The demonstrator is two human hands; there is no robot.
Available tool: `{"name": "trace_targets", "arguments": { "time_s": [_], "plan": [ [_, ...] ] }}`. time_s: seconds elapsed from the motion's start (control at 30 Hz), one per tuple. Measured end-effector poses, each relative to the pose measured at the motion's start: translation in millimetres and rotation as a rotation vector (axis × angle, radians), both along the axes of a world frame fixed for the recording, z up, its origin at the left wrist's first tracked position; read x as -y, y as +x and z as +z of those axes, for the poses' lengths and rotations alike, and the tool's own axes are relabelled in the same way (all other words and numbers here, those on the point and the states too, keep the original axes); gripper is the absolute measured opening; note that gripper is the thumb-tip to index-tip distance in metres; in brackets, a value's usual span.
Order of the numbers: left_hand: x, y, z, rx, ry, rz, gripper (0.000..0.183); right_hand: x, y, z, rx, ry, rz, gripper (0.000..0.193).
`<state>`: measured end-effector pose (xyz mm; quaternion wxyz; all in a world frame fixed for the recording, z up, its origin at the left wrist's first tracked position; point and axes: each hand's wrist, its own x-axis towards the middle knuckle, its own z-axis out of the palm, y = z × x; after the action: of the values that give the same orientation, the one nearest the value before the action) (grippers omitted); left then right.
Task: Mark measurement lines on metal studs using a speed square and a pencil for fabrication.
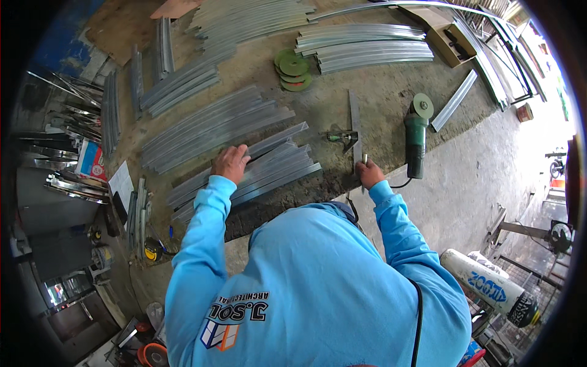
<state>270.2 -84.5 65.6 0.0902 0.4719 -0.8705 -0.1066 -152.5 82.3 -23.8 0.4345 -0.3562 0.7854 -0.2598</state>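
My left hand (229, 163) rests on a bundle of metal channels (275, 166) near the bench's front edge, its fingers loosely apart. Closed around a short, slim pen-like thing (365, 158) is my right hand (370, 174), at the lower end of a combination square (354, 113). The square's blade runs away from me, and its dark head sits to the left of the blade. What kind of thing my right fingers hold is too small to tell. Farther right, a green angle grinder (416, 137) lies with its disc pointing away from me.
More channel stacks (208, 128) spread left and behind; others (373, 52) lie at the back. Green grinding discs (293, 70) are piled mid-bench. One loose channel (454, 101) and an open cardboard box (449, 40) are at right. A tape measure (153, 249) is at lower left.
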Motion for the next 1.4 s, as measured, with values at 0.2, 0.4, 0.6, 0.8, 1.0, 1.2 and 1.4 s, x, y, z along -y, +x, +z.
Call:
{"name": "trace_targets", "arguments": {
  "time_s": [0.2,0.4,0.6,0.8,1.0,1.2,1.4],
  "plan": [
    [-14.6,-12.6,-22.0,0.089,-0.214,0.063,0.04,-3.2,2.2,8.2,0.023,-0.006,-0.032,0.037],
    [-51.8,-24.0,-39.1,0.044,-0.157,0.032,0.036,-16.9,16.5,38.0,0.347,-0.228,-0.155,0.031],
    [-66.1,-39.9,-41.4,-0.114,-0.1,-0.062,0.037,-22.5,17.3,80.8,0.406,-0.075,0.031,0.03],
    [-63.5,-52.7,-48.8,-0.125,-0.003,0.004,0.052,-5.9,61.2,89.9,0.357,-0.111,0.058,0.034],
    [-59.4,-79.0,-42.1,-0.391,0.079,-0.017,0.07,28.9,111.7,31.9,0.349,-0.232,0.21,0.033],
    [-56.4,-75.1,-48.9,-0.223,0.026,-0.046,0.078,39.1,136.2,10.4,0.473,-0.244,0.184,0.032],
    [-52.9,-76.0,-50.5,-0.352,-0.04,-0.139,0.073,43.8,141.7,34.1,0.435,-0.135,0.242,0.03]
  ]
}}
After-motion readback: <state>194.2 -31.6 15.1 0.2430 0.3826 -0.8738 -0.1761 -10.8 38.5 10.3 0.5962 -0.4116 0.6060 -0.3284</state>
